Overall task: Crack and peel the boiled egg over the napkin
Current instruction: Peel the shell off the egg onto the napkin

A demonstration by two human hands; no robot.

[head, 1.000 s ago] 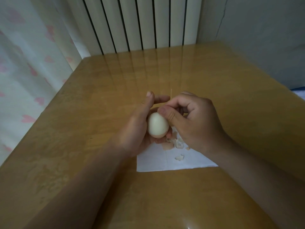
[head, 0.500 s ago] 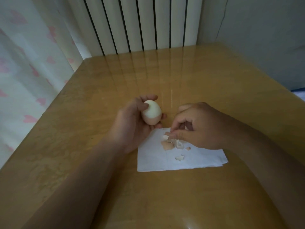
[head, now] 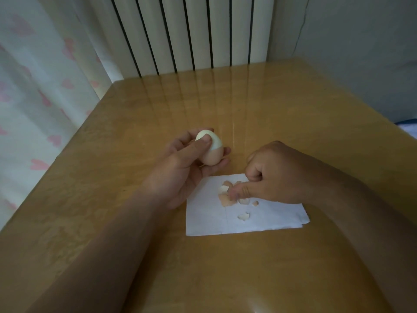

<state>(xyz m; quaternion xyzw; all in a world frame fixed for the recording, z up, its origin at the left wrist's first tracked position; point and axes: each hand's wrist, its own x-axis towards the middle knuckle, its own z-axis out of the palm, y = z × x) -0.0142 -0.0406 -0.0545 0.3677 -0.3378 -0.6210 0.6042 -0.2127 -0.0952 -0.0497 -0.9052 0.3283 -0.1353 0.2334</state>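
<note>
My left hand (head: pixel 180 168) holds the boiled egg (head: pixel 212 152) upright above the table, just left of the napkin. The egg's top half is bare white; brown shell still covers its lower half. A white paper napkin (head: pixel 259 222) lies flat on the table with several shell pieces (head: pixel 225 195) scattered on it. My right hand (head: pixel 270 175) rests low over the napkin's far part, fingers curled, thumb and fingertips pinched together among the shell pieces. Whether a fragment sits in that pinch is hidden.
The wooden table (head: pixel 248 114) stretches to a ribbed white radiator (head: pixel 191 35) at the back. A curtain with pink hearts (head: pixel 33 86) hangs along the left edge. A grey wall (head: pixel 361 53) stands at the right.
My right hand left the egg and dropped to the napkin by the shell pieces. My left hand lifted the egg away to the left and turned it upright.
</note>
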